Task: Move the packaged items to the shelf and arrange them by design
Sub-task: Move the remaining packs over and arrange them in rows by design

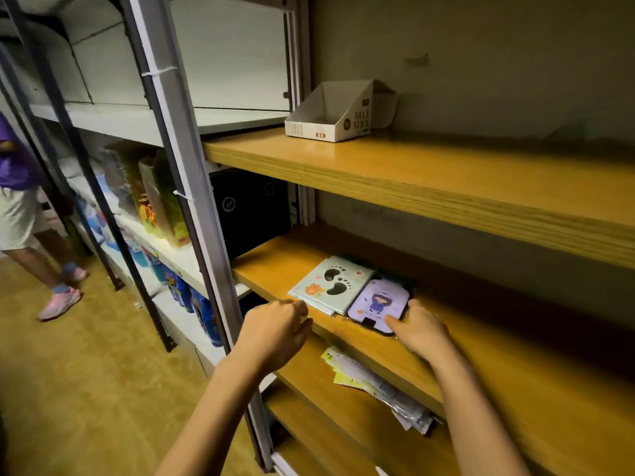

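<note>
purple package (379, 300) lies flat, long axis pointing into the shelf (488, 341).

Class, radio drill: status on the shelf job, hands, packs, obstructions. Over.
Right hand grips purple pack, thumb on top. Left hand curled at footprint pack corner, grip unclear. Packs side by side on middle shelf. Nothing in the way.
</note>
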A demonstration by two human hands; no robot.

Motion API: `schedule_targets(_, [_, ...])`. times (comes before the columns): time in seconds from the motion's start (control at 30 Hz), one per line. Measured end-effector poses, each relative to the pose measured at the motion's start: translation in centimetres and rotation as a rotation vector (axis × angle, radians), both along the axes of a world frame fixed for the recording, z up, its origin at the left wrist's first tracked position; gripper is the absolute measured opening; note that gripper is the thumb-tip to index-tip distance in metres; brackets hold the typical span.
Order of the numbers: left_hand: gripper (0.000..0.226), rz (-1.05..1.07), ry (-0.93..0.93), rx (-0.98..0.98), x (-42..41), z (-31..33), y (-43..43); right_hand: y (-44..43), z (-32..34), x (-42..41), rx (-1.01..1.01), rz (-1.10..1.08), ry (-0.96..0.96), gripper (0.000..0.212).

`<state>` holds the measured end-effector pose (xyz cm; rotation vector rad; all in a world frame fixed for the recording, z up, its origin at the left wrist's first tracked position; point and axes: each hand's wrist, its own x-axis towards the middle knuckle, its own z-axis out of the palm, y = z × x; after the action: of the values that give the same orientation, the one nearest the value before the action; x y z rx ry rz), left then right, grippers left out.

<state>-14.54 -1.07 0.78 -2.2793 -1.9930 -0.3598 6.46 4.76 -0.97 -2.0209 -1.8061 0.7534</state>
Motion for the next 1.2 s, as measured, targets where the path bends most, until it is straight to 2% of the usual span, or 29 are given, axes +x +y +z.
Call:
schedule_targets(0.13, [0.029,-0.07,-0.058,0.006,-0.3,-0.5,3.6,1.3,-1.0,-0.2,-0.018,-0.096,0.105,0.054])
schedule_targets(0.23, [0.031,-0.133,-0.07,-0.009,-0.5,-0.5,6.2,1.9,-1.8,-0.8,-0.008,-0.177,0.262,0.052])
schedule_targets(0.37, [0.033,-0.24,-0.07,0.028,-0.9,-0.2,9.8,2.4,-1.7,-2.2,-0.03,-0.289,0.483,0.06])
schedule_targets(0.57, [0.029,-0.426,-0.072,-0.027,-2.2,-0.1,13.9,3.6,-1.7,-4.1,0.005,-0.536,0.72,0.073])
schedule_targets(0.63, [0.029,-0.478,-0.075,-0.037,-2.6,-0.2,14.8,3.8,-1.7,-5.1,-0.001,-0.596,0.712,0.067])
schedule_targets(0.77, [0.028,-0.583,-0.075,-0.09,-2.9,-0.6,16.1,3.4,-1.6,-6.5,0.025,-0.648,0.622,0.035])
schedule_targets(0.9, [0.03,-0.698,-0.085,-0.103,-2.2,-0.6,16.4,1.2,-1.1,-6.5,0.111,-0.759,0.615,0.032])
schedule_targets(1.03, [0.033,-0.828,-0.094,-0.139,0.3,-0.3,16.0,-3.0,-0.8,-5.1,0.249,-0.884,0.633,0.011])
schedule_targets(1.2, [0.029,-1.025,-0.076,-0.159,5.1,-0.1,13.5,-8.6,0.0,-3.0,0.38,-1.014,0.62,0.013])
